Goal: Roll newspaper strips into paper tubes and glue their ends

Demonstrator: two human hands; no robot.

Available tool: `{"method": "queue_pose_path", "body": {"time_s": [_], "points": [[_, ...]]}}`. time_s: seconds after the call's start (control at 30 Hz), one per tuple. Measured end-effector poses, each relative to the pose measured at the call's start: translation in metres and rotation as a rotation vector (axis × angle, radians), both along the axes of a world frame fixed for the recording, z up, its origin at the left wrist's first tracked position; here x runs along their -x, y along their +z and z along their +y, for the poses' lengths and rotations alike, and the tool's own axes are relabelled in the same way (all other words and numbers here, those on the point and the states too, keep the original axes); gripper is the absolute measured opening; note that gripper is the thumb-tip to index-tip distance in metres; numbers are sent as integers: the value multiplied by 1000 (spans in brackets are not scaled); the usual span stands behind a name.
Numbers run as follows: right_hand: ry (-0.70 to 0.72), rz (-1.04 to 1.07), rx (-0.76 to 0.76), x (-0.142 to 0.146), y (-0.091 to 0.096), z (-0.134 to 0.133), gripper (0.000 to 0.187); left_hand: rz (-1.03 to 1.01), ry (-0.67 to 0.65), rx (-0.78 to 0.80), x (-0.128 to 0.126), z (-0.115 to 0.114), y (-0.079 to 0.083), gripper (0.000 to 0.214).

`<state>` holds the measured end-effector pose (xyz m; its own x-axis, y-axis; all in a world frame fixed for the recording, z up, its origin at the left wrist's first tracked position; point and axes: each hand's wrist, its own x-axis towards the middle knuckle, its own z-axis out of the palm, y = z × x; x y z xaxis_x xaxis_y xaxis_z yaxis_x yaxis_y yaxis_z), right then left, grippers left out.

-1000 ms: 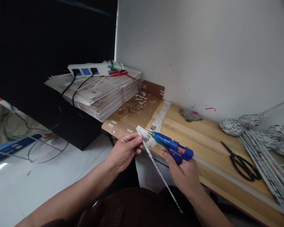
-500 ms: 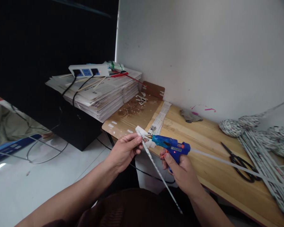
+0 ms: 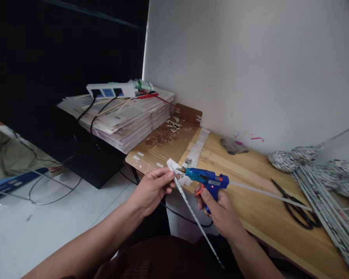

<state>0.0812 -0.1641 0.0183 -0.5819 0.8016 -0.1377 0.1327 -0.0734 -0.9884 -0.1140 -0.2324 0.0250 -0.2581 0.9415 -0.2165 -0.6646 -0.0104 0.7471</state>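
Observation:
Between the thumb and fingers of my left hand (image 3: 157, 188) is the upper end of a thin rolled newspaper tube (image 3: 196, 217), which slants down to the right toward my lap. A flat, pale paper end sticks up above the fingertips. My right hand (image 3: 218, 211) grips a blue hot glue gun (image 3: 206, 178) with a finger at its orange trigger. A small red light glows on its side, and a long clear glue stick (image 3: 258, 190) runs out of its back. The metal nozzle points left, right by the paper end; whether it touches cannot be made out.
Black-handled scissors (image 3: 299, 211) and a bundle of newspaper tubes (image 3: 325, 205) lie on the wooden table (image 3: 235, 170) at right. At left, a power strip (image 3: 110, 91) sits on stacked newspapers (image 3: 139, 124). A grey rag (image 3: 234, 146) lies by the wall.
The glue gun has shifted slightly left, its nozzle now over the paper end. My left hand still pinches the tube in about the same place.

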Motion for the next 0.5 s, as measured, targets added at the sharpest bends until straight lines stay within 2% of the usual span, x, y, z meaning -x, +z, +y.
{"method": "queue_pose_path", "body": {"time_s": [0.17,0.37,0.5], "points": [[22,-15,-46,4,2,1,47,6,-8,-9,3,1,0,19],[-29,-33,55,11,-11,8,46,1,49,14,17,-2,-1,21],[-118,64,193,24,-7,16,47,-18,87,13,25,-5,0,23]]}}
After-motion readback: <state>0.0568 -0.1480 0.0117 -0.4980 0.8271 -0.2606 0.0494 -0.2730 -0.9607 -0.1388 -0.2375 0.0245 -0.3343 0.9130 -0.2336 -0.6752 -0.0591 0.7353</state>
